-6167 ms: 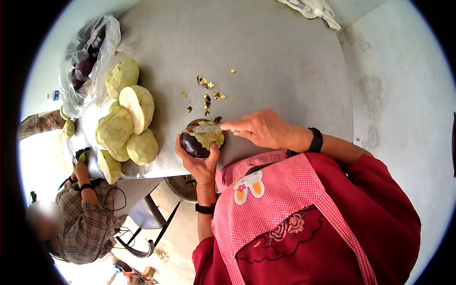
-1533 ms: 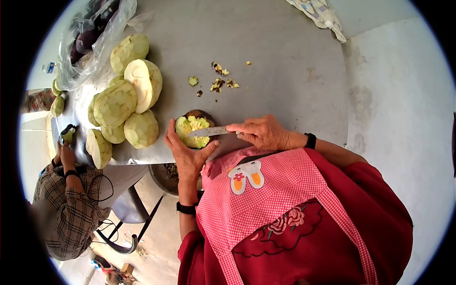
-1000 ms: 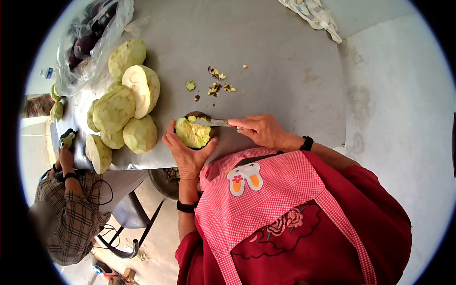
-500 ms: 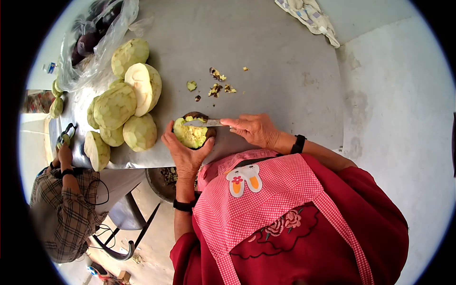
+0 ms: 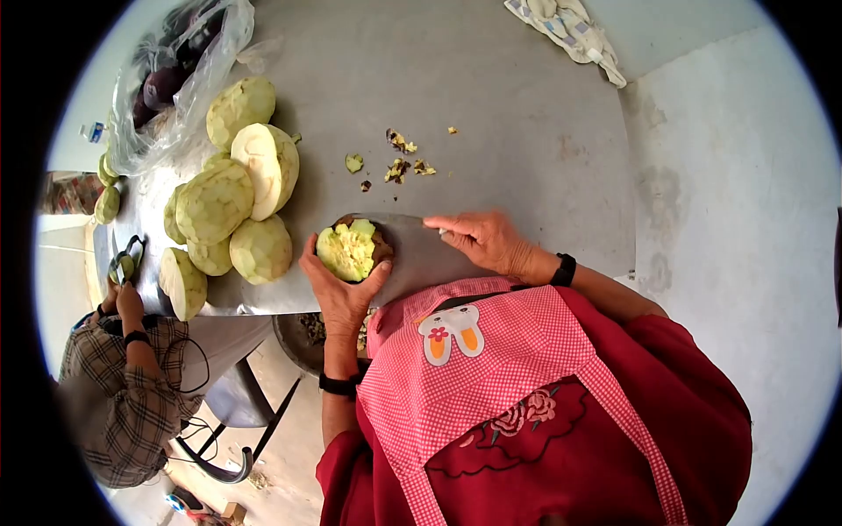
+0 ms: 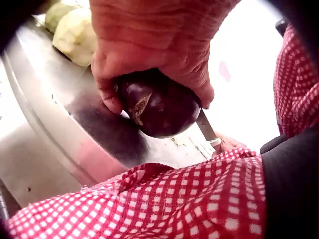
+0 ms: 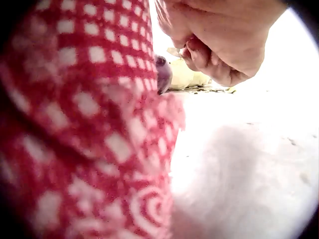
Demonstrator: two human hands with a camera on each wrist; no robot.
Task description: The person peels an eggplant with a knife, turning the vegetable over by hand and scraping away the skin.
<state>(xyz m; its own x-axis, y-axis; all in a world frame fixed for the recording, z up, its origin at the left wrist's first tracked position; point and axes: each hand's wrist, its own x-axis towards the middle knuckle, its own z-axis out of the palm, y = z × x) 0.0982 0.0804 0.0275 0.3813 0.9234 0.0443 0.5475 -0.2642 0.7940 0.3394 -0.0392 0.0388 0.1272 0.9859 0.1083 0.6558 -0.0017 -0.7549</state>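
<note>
My left hand grips a large dark purple eggplant, fingers on one side and thumb on the other. Its upper end is pared to pale yellow-green flesh in the head view, with brown skin around the far rim. In my right hand is a knife, the forefinger laid along its back. The blade reaches left to the eggplant's far edge. Seen from the right wrist, the right hand has curled fingers, and the apron covers much of that view. Small peel scraps lie just beyond the eggplant.
Several peeled eggplants are heaped to the left on the grey table. Behind them a clear plastic bag holds unpeeled ones. A cloth lies at the far edge. Another person works at the left; a basin stands below.
Earlier the eggplant's top showed more purple skin; now much of it is pale flesh. A green scrap has joined those on the table. Over the last half second the knife has shifted toward the far rim.
</note>
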